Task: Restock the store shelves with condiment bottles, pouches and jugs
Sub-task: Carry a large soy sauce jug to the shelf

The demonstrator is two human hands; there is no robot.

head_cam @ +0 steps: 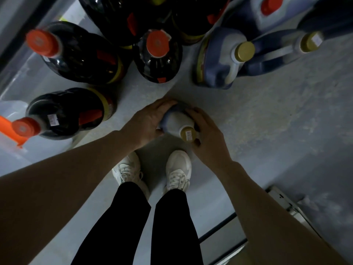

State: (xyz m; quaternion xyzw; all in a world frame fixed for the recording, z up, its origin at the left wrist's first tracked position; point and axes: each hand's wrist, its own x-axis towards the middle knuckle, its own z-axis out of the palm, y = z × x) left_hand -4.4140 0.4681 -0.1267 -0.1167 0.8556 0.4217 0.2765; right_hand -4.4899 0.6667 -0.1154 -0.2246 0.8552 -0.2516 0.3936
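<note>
The pale grey concrete floor [267, 115] fills most of the view, seen from straight above. At the top left stands a cluster of large dark plastic bottles with orange screw caps: one at the far left [82, 58], one in the middle [158, 60] and one lower down near the left edge [66, 113], with bigger dark bottles [118, 14] behind them. To the right of these stand two blue-and-white plastic jugs with gold caps and moulded handles, the nearer one [215, 62] just beside the farther one [277, 52]; a similar jug with a red cap [257, 14] stands behind.

Nearer to the person, well apart from both groups, is a smaller blue-and-white jug with a gold cap [176, 122], tilted so that its cap points towards the feet. Whether its base touches the floor cannot be told. The left hand [150, 121] grips its left side with fingers curled round the body. The right hand [208, 134] wraps the right side, its fingers bent beside the cap.

Below the hands are two white lace-up trainers [178, 169] and black trouser legs [172, 226].
</note>
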